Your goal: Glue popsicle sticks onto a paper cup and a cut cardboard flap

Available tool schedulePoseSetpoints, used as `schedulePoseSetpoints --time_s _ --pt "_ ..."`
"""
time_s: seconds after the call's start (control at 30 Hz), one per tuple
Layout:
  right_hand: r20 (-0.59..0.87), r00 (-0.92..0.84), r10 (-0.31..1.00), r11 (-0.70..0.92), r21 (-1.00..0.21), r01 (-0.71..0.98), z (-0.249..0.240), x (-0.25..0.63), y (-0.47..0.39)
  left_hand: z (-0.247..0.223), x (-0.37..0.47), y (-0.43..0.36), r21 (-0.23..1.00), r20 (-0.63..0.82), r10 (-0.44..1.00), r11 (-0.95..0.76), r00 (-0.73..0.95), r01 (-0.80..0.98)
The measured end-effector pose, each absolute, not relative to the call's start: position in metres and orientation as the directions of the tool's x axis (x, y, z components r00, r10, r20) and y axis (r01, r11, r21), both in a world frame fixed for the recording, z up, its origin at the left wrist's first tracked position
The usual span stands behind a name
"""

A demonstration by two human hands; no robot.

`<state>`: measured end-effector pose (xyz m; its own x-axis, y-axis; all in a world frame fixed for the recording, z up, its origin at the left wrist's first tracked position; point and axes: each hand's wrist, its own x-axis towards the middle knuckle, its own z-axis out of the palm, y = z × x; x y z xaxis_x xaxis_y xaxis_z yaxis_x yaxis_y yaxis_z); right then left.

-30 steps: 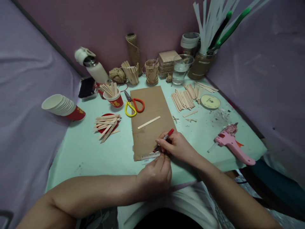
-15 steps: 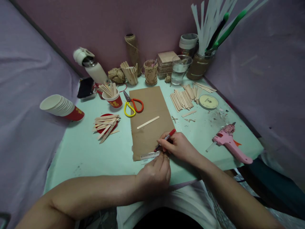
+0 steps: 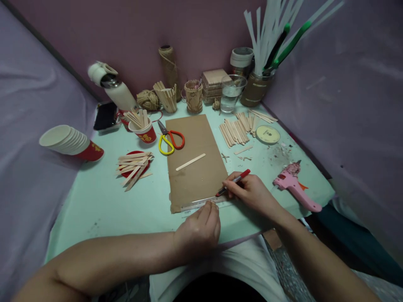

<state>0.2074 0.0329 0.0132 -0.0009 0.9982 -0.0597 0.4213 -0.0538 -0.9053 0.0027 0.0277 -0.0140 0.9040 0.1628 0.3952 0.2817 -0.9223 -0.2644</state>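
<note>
A brown cardboard sheet (image 3: 195, 138) lies flat on the green table. Along its near edge rests a clear ruler (image 3: 192, 205), and my left hand (image 3: 203, 226) is closed on it with the fingertips pressed at its middle. My right hand (image 3: 247, 188) grips a red-capped pen (image 3: 234, 182), its tip at the ruler's upper edge near the sheet's right side. One wooden stick (image 3: 190, 162) lies slanted on the cardboard. Scissors (image 3: 170, 140) with yellow and red handles overlap the sheet's upper left.
To the left are stacked paper cups (image 3: 72, 142), a cup of sticks (image 3: 145, 132) and a red dish (image 3: 138, 167) under loose sticks. On the right lie wooden sticks (image 3: 234, 132), a round lid (image 3: 268, 134) and a pink glue gun (image 3: 292, 184). A water cup (image 3: 230, 98) stands behind.
My right hand and the pen have moved right along the ruler, away from my left hand. More of the ruler shows. The whole view has shifted slightly.
</note>
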Motion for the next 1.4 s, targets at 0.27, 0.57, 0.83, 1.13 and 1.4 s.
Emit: schedulePoseSetpoints --time_s 0.27,0.57,0.83,1.13,1.4 --pt "-0.059 0.093 0.994 -0.097 -0.86 0.5 0.013 0.231 0.021 -0.011 0.003 0.029 -0.247 0.405 0.162 -0.928 0.9 0.278" --pt "-0.054 0.192 0.98 -0.149 -0.838 0.525 0.01 0.25 0.008 -0.012 0.003 0.029 -0.277 0.419 0.143 -0.92 0.897 0.276" --pt "0.007 0.362 0.932 -0.156 -0.895 0.418 0.013 0.248 -0.011 -0.011 0.001 0.034 -0.261 0.429 0.118 -0.933 0.896 0.248" --pt "0.028 0.526 0.85 -0.091 -0.976 0.198 0.003 0.217 -0.036 0.004 -0.004 0.013 -0.111 0.555 0.036 -0.987 0.831 0.117" --pt "0.073 0.547 0.834 -0.039 -0.981 0.192 0.009 0.202 -0.046 0.005 -0.006 0.005 -0.113 0.503 0.0 -0.991 0.864 0.066"
